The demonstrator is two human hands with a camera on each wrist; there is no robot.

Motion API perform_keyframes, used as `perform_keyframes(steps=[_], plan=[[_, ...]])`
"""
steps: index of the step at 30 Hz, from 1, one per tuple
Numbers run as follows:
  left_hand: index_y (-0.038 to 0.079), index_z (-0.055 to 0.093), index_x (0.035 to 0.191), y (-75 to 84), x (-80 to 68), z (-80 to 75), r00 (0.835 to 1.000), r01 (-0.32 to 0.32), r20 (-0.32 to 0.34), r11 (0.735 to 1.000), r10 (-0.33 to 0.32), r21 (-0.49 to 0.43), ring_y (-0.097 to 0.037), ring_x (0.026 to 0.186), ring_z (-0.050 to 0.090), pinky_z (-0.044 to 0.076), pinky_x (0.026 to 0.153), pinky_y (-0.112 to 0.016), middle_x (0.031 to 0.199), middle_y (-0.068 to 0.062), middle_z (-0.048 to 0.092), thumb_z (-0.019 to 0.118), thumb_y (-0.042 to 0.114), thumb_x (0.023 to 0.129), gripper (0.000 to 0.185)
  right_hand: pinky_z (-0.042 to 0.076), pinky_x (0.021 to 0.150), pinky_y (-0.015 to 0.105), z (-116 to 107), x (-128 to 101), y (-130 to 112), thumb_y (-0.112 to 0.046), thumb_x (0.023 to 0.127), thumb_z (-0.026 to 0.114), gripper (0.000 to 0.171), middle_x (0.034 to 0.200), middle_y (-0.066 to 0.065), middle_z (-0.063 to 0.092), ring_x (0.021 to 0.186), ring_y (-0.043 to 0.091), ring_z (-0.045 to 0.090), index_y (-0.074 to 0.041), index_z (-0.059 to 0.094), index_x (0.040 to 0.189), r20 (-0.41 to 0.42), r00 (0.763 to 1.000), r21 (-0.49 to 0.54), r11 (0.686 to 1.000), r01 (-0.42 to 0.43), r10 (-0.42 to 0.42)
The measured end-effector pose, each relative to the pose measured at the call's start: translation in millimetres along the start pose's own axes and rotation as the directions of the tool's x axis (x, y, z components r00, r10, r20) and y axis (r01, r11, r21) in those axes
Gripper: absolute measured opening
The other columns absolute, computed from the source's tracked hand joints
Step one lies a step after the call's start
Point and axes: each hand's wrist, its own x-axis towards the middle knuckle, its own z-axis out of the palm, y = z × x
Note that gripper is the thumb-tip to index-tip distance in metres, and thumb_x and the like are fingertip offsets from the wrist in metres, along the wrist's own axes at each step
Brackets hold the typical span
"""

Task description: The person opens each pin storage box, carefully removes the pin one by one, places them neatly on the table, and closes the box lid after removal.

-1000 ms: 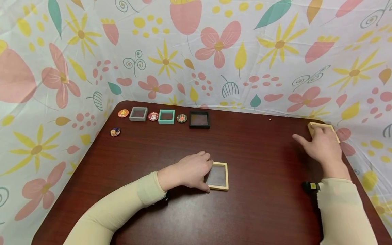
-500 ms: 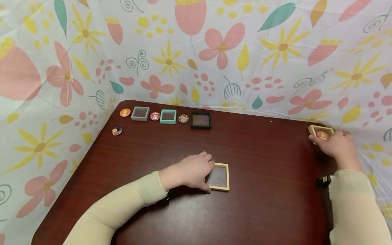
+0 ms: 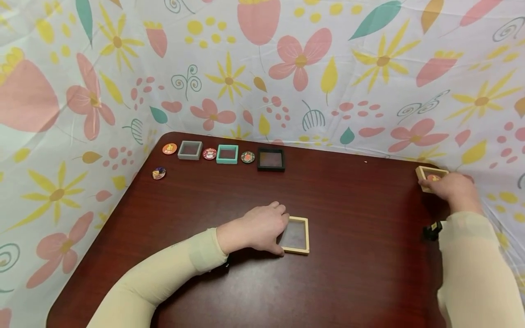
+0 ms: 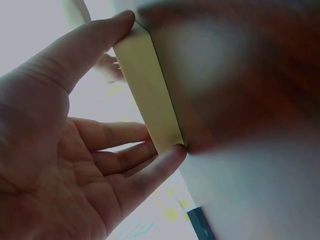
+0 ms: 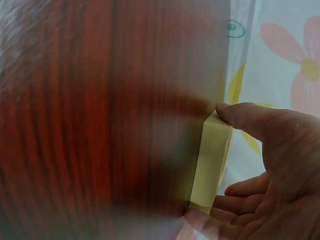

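Near the table's middle, my left hand (image 3: pixel 262 228) holds a pale yellow square frame (image 3: pixel 307 234) with a see-through centre. In the left wrist view, the thumb and a finger pinch opposite ends of that frame's side wall (image 4: pixel 150 90). At the far right corner, my right hand (image 3: pixel 455 189) grips a second pale yellow frame (image 3: pixel 421 173), with an orange badge (image 3: pixel 434 177) in it, partly hidden by the hand. The right wrist view has the thumb at one end of this frame's side (image 5: pixel 210 157) and a finger at the other.
Along the table's back edge stand a grey frame (image 3: pixel 190 150), a teal frame (image 3: pixel 227 160) and a black frame (image 3: pixel 271 168). Between and beside them lie round badges: orange (image 3: pixel 169 149), red (image 3: pixel 209 154), dark green (image 3: pixel 248 157) and multicoloured (image 3: pixel 158 173). A flowered cloth hangs behind.
My right hand has shifted from over the far right frame to its right side, uncovering the orange badge, and now grips it there. The left hand keeps its hold on the middle frame.
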Motion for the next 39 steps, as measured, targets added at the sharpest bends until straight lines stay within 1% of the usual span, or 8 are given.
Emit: perform_keyframes(steps=[5, 9, 12, 16, 20, 28, 31, 39], plan=[[0.006, 0.071, 0.133, 3.0, 4.5, 1.4, 1.0, -0.009, 0.001, 1.0, 0.009, 0.024, -0.021, 0.112, 0.057, 0.059, 0.083, -0.029, 0.12, -0.004, 0.065, 0.088, 0.065, 0.083, 0.079, 0.048, 0.094, 0.072, 0.6, -1.6, 5.4, -0.062, 0.103, 0.063, 0.101, 0.116, 0.058, 0.05, 0.102, 0.066, 0.053, 0.037, 0.05, 0.117, -0.011, 0.998, 0.003, 0.998, -0.056, 0.056], [0.006, 0.069, 0.137, 1.2, 6.0, 1.9, 1.0, -0.01, 0.012, 1.0, 0.01, 0.012, -0.021, 0.112, 0.056, 0.059, 0.08, -0.03, 0.121, -0.005, 0.064, 0.088, 0.061, 0.082, 0.08, 0.05, 0.09, 0.07, 3.0, -0.7, 9.6, -0.068, 0.101, 0.062, 0.108, 0.117, 0.057, 0.049, 0.102, 0.064, 0.052, 0.037, 0.048, 0.12, -0.012, 0.996, 0.004, 0.996, -0.09, 0.09], [0.001, 0.062, 0.15, -4.2, 5.3, 1.1, 0.999, 0.0, 0.032, 1.0, 0.001, -0.022, -0.023, 0.119, 0.057, 0.059, 0.083, -0.031, 0.132, -0.008, 0.064, 0.09, 0.055, 0.082, 0.092, 0.05, 0.087, 0.069, 5.4, 1.0, 11.5, -0.071, 0.1, 0.062, 0.111, 0.118, 0.056, 0.049, 0.102, 0.063, 0.052, 0.037, 0.048, 0.121, -0.006, 0.995, 0.005, 0.995, -0.096, 0.096], [-0.003, 0.042, 0.168, -18.5, 0.9, -1.6, 0.998, 0.038, 0.059, 0.995, -0.033, -0.088, -0.029, 0.131, 0.056, 0.059, 0.094, -0.038, 0.15, -0.016, 0.059, 0.091, 0.047, 0.081, 0.112, 0.051, 0.084, 0.067, 7.7, 2.0, 12.5, -0.074, 0.099, 0.061, 0.113, 0.119, 0.055, 0.048, 0.101, 0.062, 0.053, 0.036, 0.048, 0.122, 0.004, 0.994, 0.006, 0.994, -0.11, 0.11], [-0.003, 0.036, 0.17, -42.9, -10.3, -4.7, 0.993, 0.106, 0.066, 0.983, -0.097, -0.151, -0.032, 0.135, 0.054, 0.057, 0.1, -0.042, 0.155, -0.02, 0.055, 0.095, 0.041, 0.078, 0.119, 0.051, 0.081, 0.066, 7.3, 0.0, 10.3, -0.076, 0.099, 0.06, 0.115, 0.121, 0.054, 0.047, 0.102, 0.062, 0.054, 0.035, 0.048, 0.125, 0.013, 0.991, 0.016, 0.991, -0.133, 0.133], [-0.009, 0.046, 0.163, -105.0, -51.2, -5.6, 0.98, 0.196, 0.071, 0.952, -0.185, -0.236, -0.032, 0.128, 0.052, 0.056, 0.098, -0.043, 0.142, -0.019, 0.055, 0.092, 0.025, 0.075, 0.105, 0.052, 0.079, 0.064, 3.4, -10.3, 2.2, -0.073, 0.099, 0.062, 0.113, 0.121, 0.052, 0.046, 0.098, 0.06, 0.056, 0.035, 0.046, 0.126, 0.022, 0.988, 0.043, 0.987, -0.152, 0.151], [-0.01, 0.047, 0.162, -126.4, -66.8, -4.5, 0.972, 0.236, 0.076, 0.937, -0.224, -0.258, -0.032, 0.126, 0.052, 0.055, 0.096, -0.045, 0.139, -0.019, 0.055, 0.091, 0.023, 0.075, 0.103, 0.052, 0.079, 0.062, 2.3, -12.5, 0.6, -0.072, 0.1, 0.062, 0.11, 0.12, 0.051, 0.047, 0.098, 0.059, 0.056, 0.034, 0.048, 0.125, 0.027, 0.989, 0.043, 0.988, -0.149, 0.148], [-0.012, 0.055, 0.151, -182.3, -103.9, -5.3, 0.944, 0.319, 0.027, 0.89, -0.329, -0.327, -0.037, 0.12, 0.051, 0.053, 0.099, -0.051, 0.131, -0.022, 0.055, 0.094, 0.012, 0.07, 0.093, 0.052, 0.073, 0.058, 2.9, -5.7, 5.8, -0.075, 0.098, 0.062, 0.109, 0.117, 0.049, 0.053, 0.093, 0.056, 0.057, 0.031, 0.052, 0.121, 0.01, 0.991, 0.049, 0.989, -0.136, 0.136]])
